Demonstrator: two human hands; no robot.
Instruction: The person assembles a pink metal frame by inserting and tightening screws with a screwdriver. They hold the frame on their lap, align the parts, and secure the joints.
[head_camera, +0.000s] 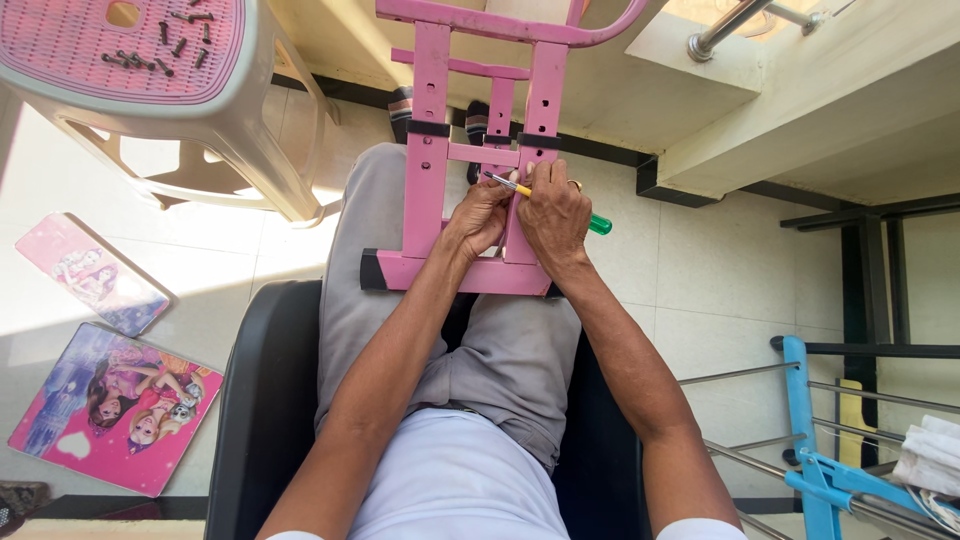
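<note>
A pink metal frame (430, 150) with black collars and black foot caps rests upright across my lap. My right hand (553, 215) is closed around a screwdriver (520, 188) with a yellow shaft section and a green handle end sticking out to the right. The screwdriver's tip points left toward the frame's inner leg. My left hand (478, 218) sits next to it with fingers curled at the tip, touching the frame between the two legs. What the left fingers pinch is hidden.
A pink-topped plastic stool (140, 60) at upper left carries several loose dark screws (160, 45). Two pink illustrated panels (110, 410) lie on the tiled floor at left. A blue rack (820, 440) with metal rods stands at lower right. I sit on a black chair (260, 400).
</note>
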